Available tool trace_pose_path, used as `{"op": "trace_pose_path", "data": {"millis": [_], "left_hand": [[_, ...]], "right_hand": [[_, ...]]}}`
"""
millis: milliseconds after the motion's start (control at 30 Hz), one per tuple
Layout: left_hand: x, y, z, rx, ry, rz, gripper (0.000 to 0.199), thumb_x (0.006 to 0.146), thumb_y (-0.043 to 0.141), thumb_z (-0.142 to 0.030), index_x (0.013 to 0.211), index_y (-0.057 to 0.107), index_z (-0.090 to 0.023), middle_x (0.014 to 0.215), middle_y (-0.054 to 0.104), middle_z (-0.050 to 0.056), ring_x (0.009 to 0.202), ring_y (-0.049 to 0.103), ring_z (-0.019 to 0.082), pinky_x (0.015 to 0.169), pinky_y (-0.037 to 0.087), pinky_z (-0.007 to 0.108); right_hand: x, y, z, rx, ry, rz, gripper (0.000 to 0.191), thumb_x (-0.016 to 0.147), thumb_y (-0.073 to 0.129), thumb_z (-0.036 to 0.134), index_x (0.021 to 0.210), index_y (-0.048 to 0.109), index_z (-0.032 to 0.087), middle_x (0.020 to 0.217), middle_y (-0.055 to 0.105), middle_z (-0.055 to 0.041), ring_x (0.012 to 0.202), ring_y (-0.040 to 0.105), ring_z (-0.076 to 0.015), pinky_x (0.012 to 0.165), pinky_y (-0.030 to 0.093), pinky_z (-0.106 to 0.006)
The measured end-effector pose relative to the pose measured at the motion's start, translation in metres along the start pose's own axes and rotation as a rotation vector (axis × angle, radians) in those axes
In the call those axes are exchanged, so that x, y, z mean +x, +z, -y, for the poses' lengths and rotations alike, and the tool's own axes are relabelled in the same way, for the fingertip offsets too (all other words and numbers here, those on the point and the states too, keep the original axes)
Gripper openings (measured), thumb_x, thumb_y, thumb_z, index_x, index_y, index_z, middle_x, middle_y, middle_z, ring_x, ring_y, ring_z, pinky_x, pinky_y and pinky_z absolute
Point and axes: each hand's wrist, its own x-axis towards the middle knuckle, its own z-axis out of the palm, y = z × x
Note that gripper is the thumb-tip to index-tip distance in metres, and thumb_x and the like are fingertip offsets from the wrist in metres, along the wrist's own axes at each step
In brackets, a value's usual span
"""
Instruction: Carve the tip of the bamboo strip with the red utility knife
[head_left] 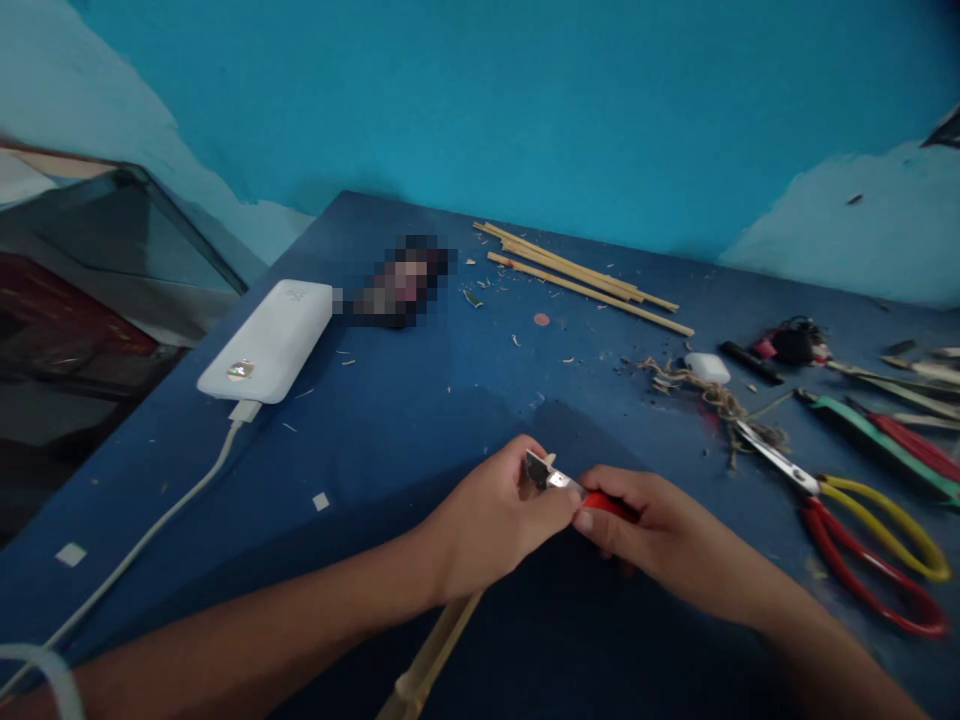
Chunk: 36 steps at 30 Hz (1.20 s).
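Observation:
My right hand [637,520] is closed around the red handle of a utility knife [559,478], its blade pointing left. A bamboo stick [439,650] runs from the bottom of the view up under my left hand [495,520], which is wrapped round it. Only a short tip of the stick shows beside the blade. The left thumb presses against the metal part of the knife. Both hands meet above the blue table [375,430]; my left palm hides the middle of the stick.
Several thin sticks [585,275] lie near the wall. A white power bank [270,340] with a cable stands left, beside a pixelated object [405,282]. To the right are scissors [817,485], twine [712,395], a white case [706,368] and a green cutter [877,445]. Shavings are scattered about.

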Motion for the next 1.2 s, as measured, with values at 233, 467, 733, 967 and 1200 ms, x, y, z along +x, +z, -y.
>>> {"op": "trace_pose_path", "data": {"millis": [233, 467, 733, 967, 1200], "left_hand": [[-0.0033, -0.0010, -0.0022, 0.087, 0.019, -0.037, 0.017, 0.080, 0.052, -0.034, 0.081, 0.042, -0.020, 0.061, 0.039, -0.008, 0.050, 0.037, 0.006, 0.049, 0.033, 0.020], [0.0001, -0.0012, -0.0025, 0.048, -0.026, 0.000, 0.020, 0.080, 0.053, -0.039, 0.083, 0.047, -0.020, 0.055, 0.039, -0.009, 0.044, 0.038, 0.007, 0.042, 0.033, 0.019], [-0.0013, -0.0029, -0.0073, 0.073, -0.039, 0.060, 0.024, 0.082, 0.050, -0.041, 0.087, 0.055, -0.018, 0.050, 0.038, -0.008, 0.041, 0.037, 0.008, 0.037, 0.029, 0.018], [0.0001, -0.0047, -0.0037, 0.169, 0.065, 0.106, 0.024, 0.082, 0.049, -0.037, 0.091, 0.059, -0.018, 0.059, 0.041, -0.005, 0.050, 0.035, 0.009, 0.046, 0.029, 0.021], [0.0020, -0.0045, 0.0020, 0.205, 0.166, 0.100, 0.024, 0.082, 0.049, -0.037, 0.085, 0.061, -0.017, 0.064, 0.051, -0.003, 0.056, 0.042, 0.011, 0.055, 0.037, 0.022]], "right_hand": [[-0.0008, 0.0008, 0.0006, 0.081, 0.037, 0.011, 0.028, 0.088, 0.048, 0.046, 0.084, 0.053, 0.019, 0.068, 0.047, 0.0033, 0.054, 0.047, -0.0089, 0.048, 0.040, -0.019], [-0.0017, 0.0024, 0.0006, 0.120, 0.037, -0.043, 0.022, 0.087, 0.053, 0.041, 0.086, 0.055, 0.019, 0.069, 0.049, 0.0029, 0.057, 0.052, -0.0089, 0.048, 0.040, -0.017], [0.0003, 0.0008, -0.0018, 0.094, -0.051, -0.077, 0.024, 0.086, 0.054, 0.043, 0.084, 0.055, 0.019, 0.072, 0.050, 0.0016, 0.065, 0.049, -0.0118, 0.058, 0.044, -0.022], [-0.0014, -0.0051, -0.0016, 0.134, 0.034, -0.022, 0.033, 0.089, 0.045, 0.049, 0.078, 0.051, 0.018, 0.065, 0.046, 0.0035, 0.054, 0.045, -0.0077, 0.048, 0.040, -0.017], [0.0024, -0.0032, -0.0058, 0.052, 0.053, -0.099, 0.039, 0.088, 0.043, 0.054, 0.075, 0.053, 0.018, 0.059, 0.049, 0.0029, 0.050, 0.046, -0.0085, 0.045, 0.037, -0.019]]}}
